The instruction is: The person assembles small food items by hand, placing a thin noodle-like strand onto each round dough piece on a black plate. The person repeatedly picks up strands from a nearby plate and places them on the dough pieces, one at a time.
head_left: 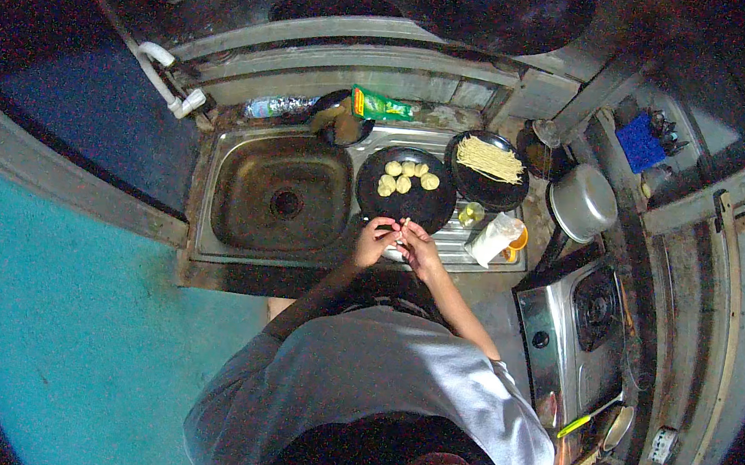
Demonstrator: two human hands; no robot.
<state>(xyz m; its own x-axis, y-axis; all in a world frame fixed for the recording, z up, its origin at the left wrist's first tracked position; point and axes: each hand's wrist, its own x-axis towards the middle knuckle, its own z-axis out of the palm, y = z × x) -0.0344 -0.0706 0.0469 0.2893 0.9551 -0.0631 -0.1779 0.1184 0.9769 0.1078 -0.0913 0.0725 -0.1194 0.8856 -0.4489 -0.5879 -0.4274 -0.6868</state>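
Note:
My left hand [375, 241] and my right hand [419, 252] meet at the near edge of a round black plate [403, 210]. Their fingertips are pinched together on something small and pale that I cannot make out. Several pale dough balls [404, 184] sit on the far half of that plate. A whitish bowl or dish, mostly hidden, shows just below my fingers. To the right, a second black plate [465, 190] bears a pile of thin pale strips [490, 160].
Left of the plates is a steel sink basin [283, 191]. A small glass of yellowish liquid [472, 214], a white plastic bag [493, 239] and an orange cup [521, 237] stand right. Beyond are a metal pot [582, 203] and a gas stove [572, 330]. A green packet [382, 105] lies behind.

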